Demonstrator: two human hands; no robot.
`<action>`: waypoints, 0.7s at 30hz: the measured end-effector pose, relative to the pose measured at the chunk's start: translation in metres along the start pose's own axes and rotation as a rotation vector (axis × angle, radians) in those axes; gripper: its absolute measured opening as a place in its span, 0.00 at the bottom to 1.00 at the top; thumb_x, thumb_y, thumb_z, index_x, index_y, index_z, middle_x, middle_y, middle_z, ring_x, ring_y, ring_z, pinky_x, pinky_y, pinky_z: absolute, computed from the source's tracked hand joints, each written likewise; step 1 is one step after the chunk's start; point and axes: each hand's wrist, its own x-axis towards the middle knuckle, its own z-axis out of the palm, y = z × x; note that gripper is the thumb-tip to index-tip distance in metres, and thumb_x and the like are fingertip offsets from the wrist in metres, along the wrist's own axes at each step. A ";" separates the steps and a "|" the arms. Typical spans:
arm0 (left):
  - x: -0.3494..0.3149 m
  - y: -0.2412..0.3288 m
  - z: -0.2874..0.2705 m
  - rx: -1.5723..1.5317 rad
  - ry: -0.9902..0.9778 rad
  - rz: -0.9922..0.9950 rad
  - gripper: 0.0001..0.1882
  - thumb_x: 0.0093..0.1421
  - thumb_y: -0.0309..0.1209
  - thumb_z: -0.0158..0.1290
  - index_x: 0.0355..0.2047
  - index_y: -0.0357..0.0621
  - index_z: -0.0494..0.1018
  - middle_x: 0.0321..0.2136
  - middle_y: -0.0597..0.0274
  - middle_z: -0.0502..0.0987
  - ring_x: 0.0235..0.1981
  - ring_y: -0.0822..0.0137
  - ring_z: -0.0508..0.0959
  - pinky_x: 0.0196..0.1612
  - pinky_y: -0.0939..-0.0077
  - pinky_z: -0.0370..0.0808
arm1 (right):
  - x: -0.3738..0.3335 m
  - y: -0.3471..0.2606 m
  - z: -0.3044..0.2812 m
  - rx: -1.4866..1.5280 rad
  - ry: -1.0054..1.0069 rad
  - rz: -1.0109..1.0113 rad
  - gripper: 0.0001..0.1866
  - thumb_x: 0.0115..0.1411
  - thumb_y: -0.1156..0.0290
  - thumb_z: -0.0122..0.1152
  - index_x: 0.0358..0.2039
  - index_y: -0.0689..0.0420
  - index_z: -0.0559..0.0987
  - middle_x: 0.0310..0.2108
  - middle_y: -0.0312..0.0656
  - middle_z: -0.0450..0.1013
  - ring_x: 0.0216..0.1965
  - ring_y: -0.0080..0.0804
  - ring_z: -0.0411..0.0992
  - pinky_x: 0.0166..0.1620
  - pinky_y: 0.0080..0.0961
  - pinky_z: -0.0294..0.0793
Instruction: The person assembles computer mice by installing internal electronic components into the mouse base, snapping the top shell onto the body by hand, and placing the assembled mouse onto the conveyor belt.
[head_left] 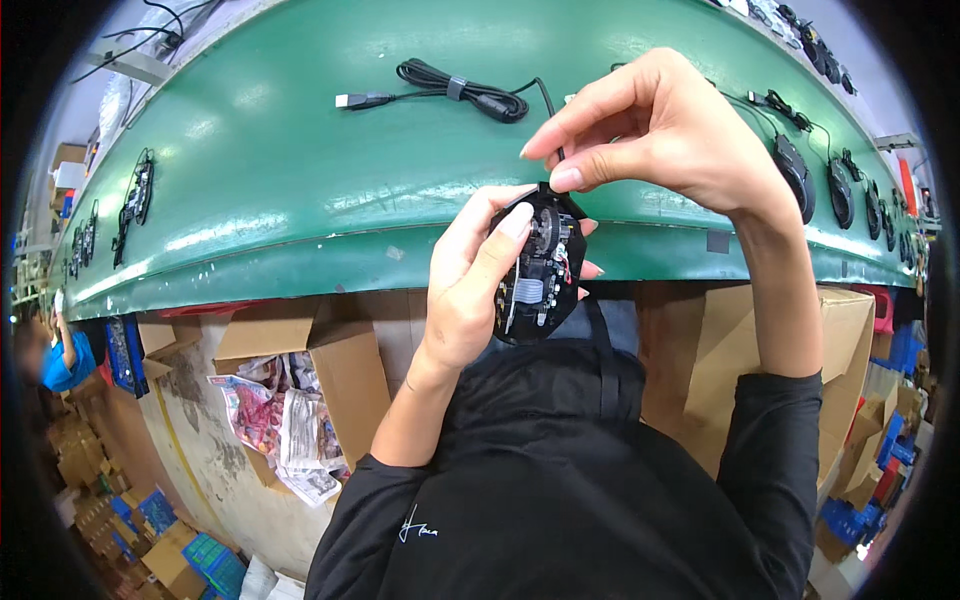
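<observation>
My left hand (458, 290) is wrapped around an opened computer mouse (538, 285), its thumb on the upper left side and fingertips showing past the right edge. The mouse has no top cover, so its circuit board, a scroll wheel and a pale ribbon cable show inside the black base. At the mouse's front end, my right hand (685, 135) pinches the black mouse cable (492, 103) between thumb and forefinger. From there the cable runs back to a tied bundle on the green table, with its USB plug (362, 100) pointing left.
Several black mice (793, 178) with cables line the green table (300, 150) at the right. Cabled circuit boards (135, 205) lie at the left. Below the edge stand a carton (350, 375) with newspaper and another carton (740, 345). A person in blue (65, 360) is far left.
</observation>
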 end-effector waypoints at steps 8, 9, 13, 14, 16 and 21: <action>-0.005 -0.009 -0.001 -0.025 -0.004 0.034 0.19 0.71 0.34 0.40 0.54 0.31 0.61 0.45 0.28 0.75 0.36 0.44 0.84 0.37 0.59 0.86 | -0.002 -0.002 0.003 -0.218 -0.028 -0.141 0.08 0.49 0.78 0.72 0.31 0.63 0.86 0.25 0.41 0.80 0.28 0.23 0.78 0.37 0.18 0.76; -0.004 -0.008 -0.002 -0.053 -0.010 0.019 0.19 0.71 0.34 0.40 0.54 0.31 0.61 0.45 0.28 0.75 0.36 0.44 0.84 0.37 0.59 0.86 | -0.001 0.002 0.004 -0.190 -0.020 -0.216 0.07 0.48 0.79 0.72 0.30 0.64 0.85 0.25 0.41 0.80 0.28 0.23 0.78 0.37 0.19 0.76; -0.001 -0.012 -0.001 -0.072 -0.007 0.037 0.17 0.72 0.34 0.39 0.53 0.31 0.62 0.43 0.32 0.77 0.36 0.47 0.84 0.37 0.62 0.86 | -0.001 -0.002 0.015 -0.131 0.032 -0.140 0.05 0.48 0.81 0.70 0.28 0.64 0.85 0.25 0.41 0.80 0.29 0.24 0.78 0.37 0.19 0.77; -0.001 -0.013 -0.001 -0.076 -0.004 0.036 0.17 0.72 0.34 0.39 0.53 0.31 0.62 0.43 0.32 0.77 0.36 0.47 0.84 0.37 0.62 0.86 | -0.001 -0.008 0.016 -0.182 0.039 -0.086 0.05 0.48 0.82 0.69 0.29 0.65 0.85 0.24 0.41 0.80 0.29 0.24 0.78 0.37 0.19 0.77; -0.001 -0.016 -0.001 -0.085 0.018 0.067 0.15 0.73 0.34 0.43 0.51 0.32 0.66 0.40 0.47 0.79 0.35 0.63 0.83 0.39 0.73 0.82 | -0.001 -0.020 0.018 -0.234 0.043 -0.029 0.06 0.48 0.83 0.68 0.29 0.65 0.84 0.24 0.42 0.80 0.29 0.24 0.79 0.37 0.20 0.77; 0.001 -0.016 -0.002 -0.019 0.046 0.133 0.16 0.72 0.33 0.40 0.51 0.31 0.64 0.42 0.36 0.78 0.35 0.50 0.84 0.38 0.62 0.85 | 0.002 -0.031 0.021 -0.358 0.127 0.059 0.06 0.47 0.82 0.68 0.29 0.65 0.84 0.23 0.42 0.80 0.28 0.25 0.79 0.35 0.21 0.78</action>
